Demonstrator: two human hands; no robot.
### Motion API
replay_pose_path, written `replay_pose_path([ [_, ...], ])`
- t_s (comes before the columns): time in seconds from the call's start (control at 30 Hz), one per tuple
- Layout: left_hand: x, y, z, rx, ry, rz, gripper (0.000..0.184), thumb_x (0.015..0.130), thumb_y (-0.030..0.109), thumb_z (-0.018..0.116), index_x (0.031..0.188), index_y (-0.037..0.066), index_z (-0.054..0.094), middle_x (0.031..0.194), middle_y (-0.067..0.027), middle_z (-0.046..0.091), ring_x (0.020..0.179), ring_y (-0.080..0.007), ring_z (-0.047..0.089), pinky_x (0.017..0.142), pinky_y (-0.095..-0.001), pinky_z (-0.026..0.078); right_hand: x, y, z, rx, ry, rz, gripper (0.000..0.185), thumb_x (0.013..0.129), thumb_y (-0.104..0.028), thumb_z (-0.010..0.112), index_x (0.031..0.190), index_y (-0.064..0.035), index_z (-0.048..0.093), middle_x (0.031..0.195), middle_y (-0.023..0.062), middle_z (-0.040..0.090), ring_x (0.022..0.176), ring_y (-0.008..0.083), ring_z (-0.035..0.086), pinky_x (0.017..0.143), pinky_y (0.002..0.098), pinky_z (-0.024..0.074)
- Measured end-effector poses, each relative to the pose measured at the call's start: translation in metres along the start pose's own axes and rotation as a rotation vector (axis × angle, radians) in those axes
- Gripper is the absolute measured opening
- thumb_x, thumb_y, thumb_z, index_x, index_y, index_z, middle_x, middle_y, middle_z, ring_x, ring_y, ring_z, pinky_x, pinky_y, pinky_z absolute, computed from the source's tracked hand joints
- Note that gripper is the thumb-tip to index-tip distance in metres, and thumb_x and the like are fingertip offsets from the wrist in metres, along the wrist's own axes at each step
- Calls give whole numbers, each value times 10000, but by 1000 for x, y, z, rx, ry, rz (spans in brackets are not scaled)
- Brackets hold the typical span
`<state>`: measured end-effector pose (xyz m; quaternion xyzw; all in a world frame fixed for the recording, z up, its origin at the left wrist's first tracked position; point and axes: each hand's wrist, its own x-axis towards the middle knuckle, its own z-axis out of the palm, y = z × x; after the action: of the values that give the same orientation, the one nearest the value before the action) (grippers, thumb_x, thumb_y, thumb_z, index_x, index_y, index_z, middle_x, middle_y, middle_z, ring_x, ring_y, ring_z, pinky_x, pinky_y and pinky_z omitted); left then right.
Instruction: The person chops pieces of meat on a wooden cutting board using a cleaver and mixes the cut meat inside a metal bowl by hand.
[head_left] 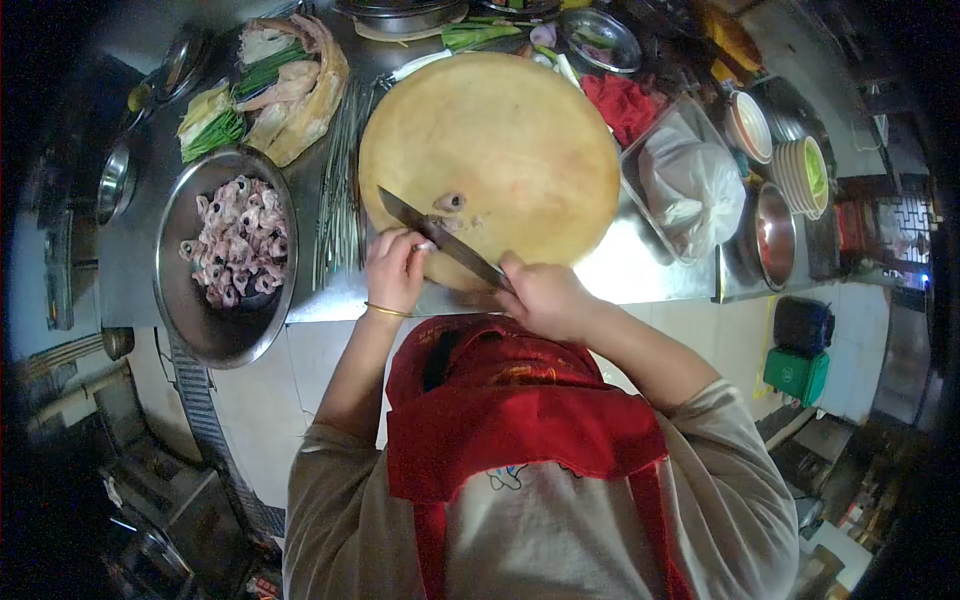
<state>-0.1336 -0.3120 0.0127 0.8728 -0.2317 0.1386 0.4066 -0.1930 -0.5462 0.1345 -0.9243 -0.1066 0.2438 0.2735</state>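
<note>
My right hand (549,298) is wrapped round the handle of a kitchen knife (440,236), at the near edge of a round wooden chopping board (500,120). The long dark blade slants up and left across the board. Close against the blade, my left hand (398,268) has its fingers curled together; whatever is in them is hidden. Just beyond the blade lies a small pinkish piece with a dark centre (452,202), with bits of scrap beside it. Many similar pink pieces (240,235) fill part of a wide metal bowl (270,330) at the left.
Thin metal skewers (340,190) lie between bowl and board. Behind the bowl sit large meat pieces (290,100) with green vegetables. To the right are a red cloth (622,105), a tied white plastic bag (690,185) in a clear tray, stacked bowls (798,178) and a metal bowl (772,235).
</note>
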Motion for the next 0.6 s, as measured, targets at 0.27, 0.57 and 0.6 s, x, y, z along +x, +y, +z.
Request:
replay_pose_path([
  [0.27,-5,-5,-1,47,-77,-73,519,733,225,780,1166,54,551,1128,-161,586,1067,-365,550,920,-473,422,-120,74,-17,407,-135,173,319,920,-200,617,1149,-25,481,689,132,578,581,282,601,544,406,486],
  [0.57,50,39,40,38,-173,-128,623,757,317,780,1264,42,543,1251,-156,591,1201,-334,502,1054,-478,352,-73,110,57,1398,158,344,260,989,-236,523,1189,-88,444,640,15,504,422,101,448,389,231,388],
  [0.6,49,46,42,-36,-169,-219,541,779,297,762,1218,44,574,1236,-149,605,1195,-316,514,1054,-464,355,-63,109,59,1377,114,302,274,989,-240,526,1202,-90,441,642,14,497,432,99,440,395,235,388],
])
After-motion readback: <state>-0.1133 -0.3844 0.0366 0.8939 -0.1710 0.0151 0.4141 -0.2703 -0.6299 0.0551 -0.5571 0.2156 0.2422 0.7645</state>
